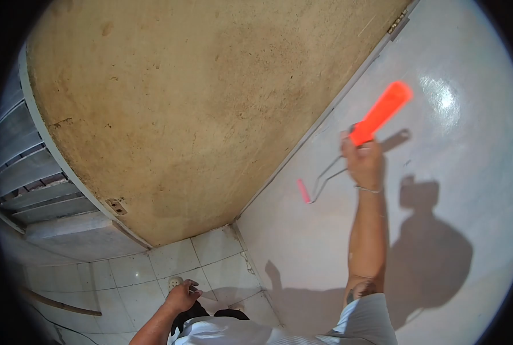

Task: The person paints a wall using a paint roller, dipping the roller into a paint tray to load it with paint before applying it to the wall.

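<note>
My right hand (pixel 364 160) is closed around the lower part of an orange handle (pixel 383 112), raised in front of the white wall (pixel 325 247). From the handle a thin bent metal rod runs down and left to a small pink roller (pixel 303 191), which is close to the wall; whether it touches is hard to tell. Low in the view, my left hand (pixel 183 296) hangs near my body above the floor, its fingers apart and nothing seen in them.
A stained yellowish door panel (pixel 199 109) with hinges fills the upper left. Beyond its edge are grey louvre slats (pixel 29 155). White floor tiles (pixel 135 287) lie below, with a curved brown stick (pixel 66 305) and a thin dark cable (pixel 64 328) at the lower left.
</note>
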The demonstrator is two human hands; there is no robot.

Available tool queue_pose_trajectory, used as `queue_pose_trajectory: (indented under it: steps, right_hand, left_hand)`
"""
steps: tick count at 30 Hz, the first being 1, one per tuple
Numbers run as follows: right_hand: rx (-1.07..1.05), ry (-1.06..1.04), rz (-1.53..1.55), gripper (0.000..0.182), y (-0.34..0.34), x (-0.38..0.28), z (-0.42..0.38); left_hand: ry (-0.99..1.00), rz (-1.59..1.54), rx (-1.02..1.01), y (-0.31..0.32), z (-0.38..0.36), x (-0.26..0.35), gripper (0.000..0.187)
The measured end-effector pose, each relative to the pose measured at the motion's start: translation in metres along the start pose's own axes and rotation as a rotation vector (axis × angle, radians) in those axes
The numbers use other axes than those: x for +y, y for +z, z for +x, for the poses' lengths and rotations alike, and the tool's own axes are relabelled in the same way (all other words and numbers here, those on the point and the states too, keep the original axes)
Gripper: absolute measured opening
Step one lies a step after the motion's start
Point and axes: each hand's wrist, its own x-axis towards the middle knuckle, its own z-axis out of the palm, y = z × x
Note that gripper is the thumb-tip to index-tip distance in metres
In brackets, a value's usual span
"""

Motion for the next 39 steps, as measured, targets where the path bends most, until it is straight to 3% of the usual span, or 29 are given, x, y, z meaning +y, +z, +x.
queue_pose_trajectory:
  steps: [3,5,8,9,11,13,16,18,20,22,23,26,27,28,29,30,31,32,33,36,38,39]
  right_hand:
    - [-0.235,0.195,-0.284,0.023,0.063,0.069,-0.046]
    - [-0.330,0.225,-0.228,0.021,0.079,0.095,-0.076]
    - [-0.258,0.140,-0.240,0.020,0.061,0.064,-0.056]
    - [-0.157,0.146,-0.057,0.020,0.052,0.060,-0.041]
    - [-0.069,-0.020,-0.045,0.017,0.013,0.029,0.001]
    - [0.040,0.018,0.263,0.016,-0.009,-0.014,0.026]
    - [0.013,0.029,0.246,0.017,-0.016,-0.021,0.026]
    - [-0.102,0.042,-0.166,0.022,0.014,0.013,0.005]
    - [-0.308,0.258,-0.299,0.029,0.056,0.069,-0.032]
    - [-0.380,0.285,-0.165,0.028,0.088,0.124,-0.085]
    - [-0.304,0.324,-0.123,0.028,0.111,0.161,-0.119]
    - [-0.438,0.473,0.100,0.032,0.137,0.139,-0.181]
    - [-0.459,0.373,0.066,0.031,0.145,0.114,-0.202]
    - [-0.514,0.129,0.191,0.027,0.162,0.110,-0.233]
    - [-0.658,-0.027,0.100,0.021,0.168,0.087,-0.251]
    - [-0.805,-0.043,0.105,0.019,0.168,0.052,-0.264]
    - [-0.609,-0.157,0.247,0.019,0.167,0.033,-0.295]
    - [-0.663,-0.179,0.212,0.021,0.169,0.016,-0.316]
    - [-0.718,-0.204,0.176,0.022,0.172,0.003,-0.329]
    - [-0.775,-0.208,0.178,0.032,0.169,-0.027,-0.345]
    - [-0.817,-0.228,0.203,0.035,0.153,-0.046,-0.343]
    - [-0.806,-0.228,0.210,0.035,0.147,-0.049,-0.344]
  left_hand:
    - [0.036,-0.078,-0.018,-0.005,0.001,0.021,0.039]
    - [0.093,-0.073,-0.032,0.000,0.001,0.029,0.039]
    - [0.159,-0.106,-0.039,-0.005,0.010,0.045,0.039]
    - [0.167,-0.137,-0.082,-0.002,0.006,0.048,0.039]
    - [0.169,-0.131,-0.093,-0.003,0.007,0.058,0.039]
    - [0.176,-0.098,-0.108,-0.007,0.008,0.066,0.038]
    - [0.195,-0.087,-0.099,-0.006,0.016,0.068,0.039]
    - [0.200,-0.100,-0.103,-0.004,0.018,0.069,0.039]
    - [0.211,-0.111,-0.104,-0.005,0.017,0.071,0.039]
    - [0.212,-0.193,-0.086,-0.008,0.014,0.071,0.036]
    - [0.221,-0.181,-0.083,-0.009,0.014,0.068,0.036]
    - [0.235,-0.174,-0.039,-0.010,0.014,0.053,0.039]
    - [0.158,-0.390,-0.092,-0.009,0.014,0.048,0.047]
    - [0.074,-0.600,-0.149,-0.012,0.014,0.045,0.057]
    - [0.078,-0.578,-0.164,-0.019,0.010,0.044,0.057]
    - [-0.062,-0.818,-0.303,-0.028,0.005,0.045,0.068]
    - [-0.211,-1.053,-0.442,-0.037,0.002,0.044,0.081]
    - [-0.204,-1.080,-0.619,-0.043,0.000,0.034,0.096]
    - [-0.198,-1.147,-0.814,-0.053,-0.009,0.030,0.091]
    - [-0.309,-0.833,-0.800,-0.073,-0.057,0.051,0.080]
    - [-0.229,-0.977,-0.476,-0.073,-0.098,0.093,0.042]
    - [-0.230,-0.966,-0.470,-0.068,-0.109,0.106,0.042]
